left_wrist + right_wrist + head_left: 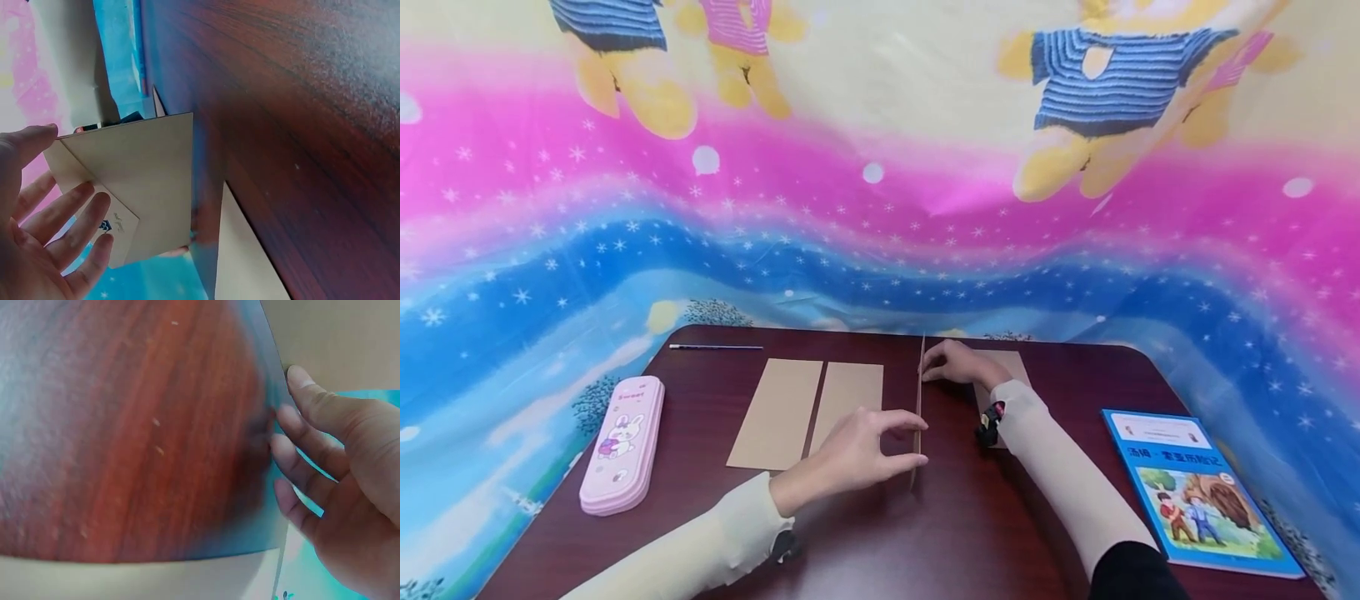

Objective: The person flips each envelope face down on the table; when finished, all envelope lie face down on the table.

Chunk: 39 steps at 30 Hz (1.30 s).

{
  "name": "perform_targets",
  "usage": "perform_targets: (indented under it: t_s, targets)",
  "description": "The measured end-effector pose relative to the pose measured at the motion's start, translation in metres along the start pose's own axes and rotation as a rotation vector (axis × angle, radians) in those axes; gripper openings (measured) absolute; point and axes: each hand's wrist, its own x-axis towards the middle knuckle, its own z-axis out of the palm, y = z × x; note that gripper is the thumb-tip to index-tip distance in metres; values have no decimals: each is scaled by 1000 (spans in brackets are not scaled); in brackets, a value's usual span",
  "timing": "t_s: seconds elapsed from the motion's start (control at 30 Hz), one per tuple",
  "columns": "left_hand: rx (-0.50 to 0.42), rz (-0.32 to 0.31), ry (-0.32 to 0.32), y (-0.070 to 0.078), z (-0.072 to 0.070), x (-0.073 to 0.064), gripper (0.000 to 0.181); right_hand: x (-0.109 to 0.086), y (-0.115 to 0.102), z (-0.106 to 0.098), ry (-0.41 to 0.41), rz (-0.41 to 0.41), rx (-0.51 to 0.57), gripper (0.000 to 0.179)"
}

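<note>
A kraft envelope (pixel 919 392) stands upright on the dark table, nearly edge-on in the head view. The left wrist view shows its pointed flap (pixel 119 219) with a small blue print. My left hand (pixel 853 454) is at its near edge, fingers spread beside the flap and the thumb tip right at the corner. With thumb and fingertips, my right hand (pixel 958 362) holds the envelope toward its far end. Flat on the table to the left lie two more brown envelopes (pixel 775 412) (pixel 850 404), side by side. Another envelope (pixel 1009 367) lies partly hidden beneath my right wrist.
A pink pencil case (pixel 622 442) with a rabbit on it lies at the left. Behind it is a thin pencil (pixel 715 347). A blue-covered book (pixel 1202 492) rests at the right edge. Patterned cloth (pixel 880 208) hangs behind the table (pixel 880 550).
</note>
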Motion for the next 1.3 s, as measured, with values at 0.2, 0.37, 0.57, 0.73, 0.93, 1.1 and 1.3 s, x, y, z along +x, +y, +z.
perform_targets:
  t_s: [0.2, 0.37, 0.57, 0.73, 0.93, 1.1, 1.3]
  targets:
    - [-72, -41, 36, -1, -9, -5, 37, -5, -2, -13, 17, 1, 83, 15]
    - [-171, -70, 18, -6, -13, -7, 40, -14, -2, -26, 44, -2, 134, 22]
    - [-240, -106, 6, -10, -15, -9, 42, -25, 3, -41, 89, 18, 165, 30]
    - [-294, -149, -17, -13, -15, -9, 59, -33, 1, -52, 121, 15, 171, 32]
    - [-364, -219, -76, -17, -11, -9, 79, -38, -3, -60, 141, 17, 170, 33]
    - [-445, -264, -119, -21, -2, -10, 79, -40, -6, -63, 142, 11, 193, 32]
    - [-461, -270, -154, -24, 9, -8, 77, -42, -8, -55, 158, 43, 140, 28]
